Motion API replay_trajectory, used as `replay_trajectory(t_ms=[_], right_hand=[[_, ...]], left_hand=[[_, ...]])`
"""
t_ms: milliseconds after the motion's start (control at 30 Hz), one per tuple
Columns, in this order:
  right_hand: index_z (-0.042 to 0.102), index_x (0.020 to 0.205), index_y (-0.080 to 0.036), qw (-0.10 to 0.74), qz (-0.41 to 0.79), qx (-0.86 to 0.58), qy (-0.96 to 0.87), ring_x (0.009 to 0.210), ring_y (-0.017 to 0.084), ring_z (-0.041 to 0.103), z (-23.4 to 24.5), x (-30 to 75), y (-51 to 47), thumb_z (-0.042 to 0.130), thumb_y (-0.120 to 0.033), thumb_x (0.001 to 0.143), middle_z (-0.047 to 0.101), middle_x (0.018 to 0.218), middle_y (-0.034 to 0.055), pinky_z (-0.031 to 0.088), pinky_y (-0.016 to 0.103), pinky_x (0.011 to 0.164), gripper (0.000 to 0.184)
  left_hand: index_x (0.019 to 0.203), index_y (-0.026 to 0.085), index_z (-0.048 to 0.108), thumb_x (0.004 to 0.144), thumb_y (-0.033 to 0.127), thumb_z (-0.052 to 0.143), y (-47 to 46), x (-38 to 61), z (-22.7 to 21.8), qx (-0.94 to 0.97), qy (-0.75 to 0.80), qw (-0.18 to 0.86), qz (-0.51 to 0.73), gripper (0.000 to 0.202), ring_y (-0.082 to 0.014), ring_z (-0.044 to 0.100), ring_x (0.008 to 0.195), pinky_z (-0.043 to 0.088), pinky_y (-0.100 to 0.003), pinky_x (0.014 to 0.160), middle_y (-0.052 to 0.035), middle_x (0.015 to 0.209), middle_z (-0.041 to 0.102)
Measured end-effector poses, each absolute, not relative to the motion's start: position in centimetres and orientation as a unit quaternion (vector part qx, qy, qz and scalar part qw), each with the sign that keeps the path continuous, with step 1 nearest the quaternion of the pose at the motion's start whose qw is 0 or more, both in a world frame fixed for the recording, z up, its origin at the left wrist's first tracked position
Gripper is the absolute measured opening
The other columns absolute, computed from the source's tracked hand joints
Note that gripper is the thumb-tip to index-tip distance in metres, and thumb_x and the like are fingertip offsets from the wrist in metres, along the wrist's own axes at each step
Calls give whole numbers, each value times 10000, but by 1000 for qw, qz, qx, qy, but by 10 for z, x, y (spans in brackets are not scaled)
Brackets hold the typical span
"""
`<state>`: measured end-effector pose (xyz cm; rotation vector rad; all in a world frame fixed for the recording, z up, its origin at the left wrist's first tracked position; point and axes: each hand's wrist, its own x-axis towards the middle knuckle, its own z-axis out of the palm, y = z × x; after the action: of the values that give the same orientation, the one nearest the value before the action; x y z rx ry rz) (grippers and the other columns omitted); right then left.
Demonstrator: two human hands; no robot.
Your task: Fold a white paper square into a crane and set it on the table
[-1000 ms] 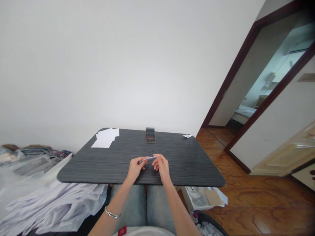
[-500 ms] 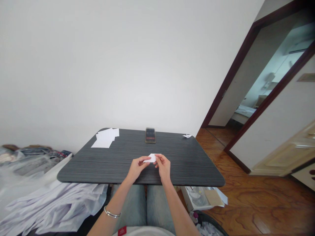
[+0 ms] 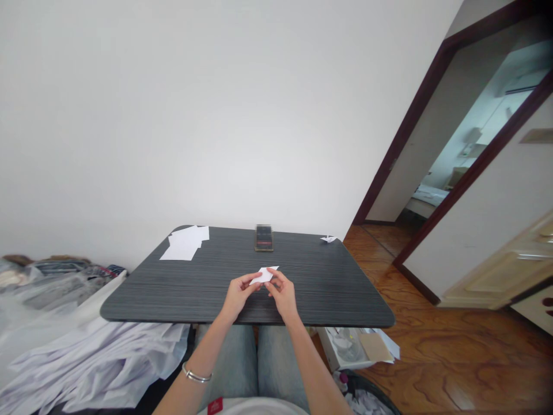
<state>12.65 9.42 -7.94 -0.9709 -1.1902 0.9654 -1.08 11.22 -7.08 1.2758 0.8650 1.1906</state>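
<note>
A small piece of folded white paper (image 3: 264,275) is held above the near half of the dark table (image 3: 173,294). My left hand (image 3: 238,293) pinches its left end between thumb and fingers. On the right side, my right hand (image 3: 283,293) grips the paper with its thumb below and fingers along the upper edge. Several white paper sheets (image 3: 184,243) lie overlapping at the table's far left. At the far right corner rests a folded white paper figure (image 3: 329,239).
A phone-like device (image 3: 264,237) leans on a stand at the back of the table, near the wall. Clothes and plastic (image 3: 95,357) are heaped at the left. Below the right table edge are a box (image 3: 345,349) and a bin (image 3: 367,397) holding crumpled paper.
My right hand has shifted slightly left along the paper. The folded paper has tilted, its right end now higher, and moved a little left.
</note>
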Motion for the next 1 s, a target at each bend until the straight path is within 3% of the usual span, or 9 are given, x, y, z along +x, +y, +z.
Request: replay_trajectory(t_ms=[233,467,633,733,867,1000], right_hand=[[556,1061,-159,617,417,-429,-510,609,132,562,-83,126,97,567,-205,671,635,725,22,445,190,424,393],[627,909,-172,641,430,-419,-477,621,126,553,-79,126,95,554,-195,667,617,788,27,413,178,420,253],[663,766,-178,663,407,-429,-459,591,106,515,-75,126,93,500,-181,691,586,756,8,390,179,427,180],[658,774,-177,651,412,-439,-463,604,115,532,-76,126,93,522,-189,690,602,749,8,389,181,437,161],[649,791,-162,635,423,-443,-471,606,135,559,-81,127,95,569,-224,684,640,711,20,404,195,453,147],[641,752,-140,632,420,-451,-471,544,135,554,-85,126,98,585,-254,685,645,639,24,408,208,444,144]], left_hand=[[936,123,662,629,278,671,112,-10,-70,554,376,547,503,344,-191,629,712,486,-341,729,-88,900,694],[962,135,651,623,264,683,110,-8,-69,578,338,572,473,365,-226,616,867,459,-339,801,-83,965,678],[1099,132,576,765,332,533,109,-10,-66,577,333,569,482,392,-176,618,722,486,-294,689,-73,860,688],[1144,144,539,773,320,522,110,-10,-68,572,331,576,482,412,-159,606,675,486,-293,678,-51,796,681],[1098,132,567,751,302,553,112,-11,-71,586,327,568,477,387,-154,600,674,478,-276,673,-38,740,668],[987,120,605,716,309,590,113,-11,-71,586,338,561,477,331,-175,612,731,483,-274,663,-75,839,670]])
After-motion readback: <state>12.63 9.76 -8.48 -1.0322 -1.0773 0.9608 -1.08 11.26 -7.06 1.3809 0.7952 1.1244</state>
